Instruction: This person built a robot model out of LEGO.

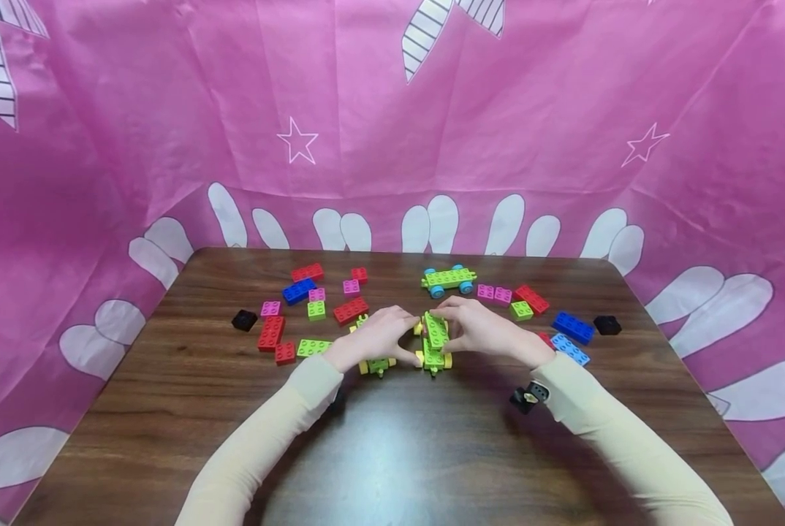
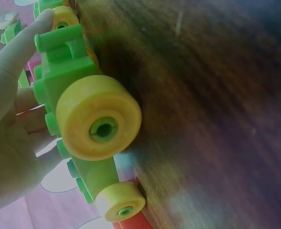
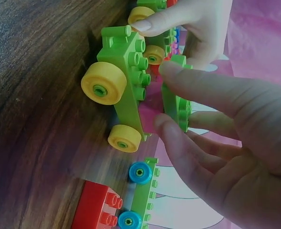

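Note:
My right hand point(image 1: 483, 330) pinches a lime green brick point(image 1: 437, 329) between thumb and fingers. The brick is over a pink brick point(image 3: 151, 99) on a green car base point(image 3: 126, 82) with yellow wheels. From the other side, my left hand point(image 1: 379, 334) reaches toward the same base, thumb and forefinger spread apart, their tips right at its yellow wheels. Under the left hand stands a second green car base point(image 2: 74, 78) with yellow wheels, partly hidden in the head view. The left hand's other fingers are mostly hidden.
Behind the hands stands a green car base point(image 1: 448, 278) with blue wheels. Red bricks point(image 1: 271, 333), a blue brick point(image 1: 299, 291) and small pink bricks point(image 1: 270, 308) lie left. To the right are a blue brick point(image 1: 573, 327), a light blue brick point(image 1: 570, 349) and a black piece point(image 1: 607, 325).

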`<state>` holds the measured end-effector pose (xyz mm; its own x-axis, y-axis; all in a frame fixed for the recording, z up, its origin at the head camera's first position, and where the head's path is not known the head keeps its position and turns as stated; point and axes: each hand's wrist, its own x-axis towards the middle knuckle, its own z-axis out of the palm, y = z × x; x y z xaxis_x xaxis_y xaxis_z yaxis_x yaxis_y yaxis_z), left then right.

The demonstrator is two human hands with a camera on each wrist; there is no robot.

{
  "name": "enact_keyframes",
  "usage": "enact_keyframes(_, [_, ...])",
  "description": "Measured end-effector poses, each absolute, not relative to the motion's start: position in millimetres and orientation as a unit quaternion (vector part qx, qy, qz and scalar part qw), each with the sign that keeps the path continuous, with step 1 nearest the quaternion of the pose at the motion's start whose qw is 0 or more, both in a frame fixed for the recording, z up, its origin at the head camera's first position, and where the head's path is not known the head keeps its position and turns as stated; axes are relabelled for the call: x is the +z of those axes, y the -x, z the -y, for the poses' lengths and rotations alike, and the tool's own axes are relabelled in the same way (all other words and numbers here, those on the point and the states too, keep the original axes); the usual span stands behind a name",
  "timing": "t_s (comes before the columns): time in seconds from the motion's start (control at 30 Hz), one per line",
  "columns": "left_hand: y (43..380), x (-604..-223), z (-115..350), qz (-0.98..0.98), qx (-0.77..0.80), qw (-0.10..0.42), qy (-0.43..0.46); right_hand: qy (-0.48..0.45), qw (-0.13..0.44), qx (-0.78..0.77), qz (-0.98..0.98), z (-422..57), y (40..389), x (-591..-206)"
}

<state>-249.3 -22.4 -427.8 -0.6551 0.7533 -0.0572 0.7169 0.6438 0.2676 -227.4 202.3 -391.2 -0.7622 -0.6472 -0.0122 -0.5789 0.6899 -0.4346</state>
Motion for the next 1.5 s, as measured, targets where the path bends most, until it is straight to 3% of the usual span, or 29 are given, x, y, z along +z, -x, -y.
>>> enact_keyframes(1.5, [252.9, -428.2, 20.5, -0.905, 0.103, 0.088, -0.403, 0.345, 0.054, -0.193, -0.917, -204.4, 229.6, -397.5])
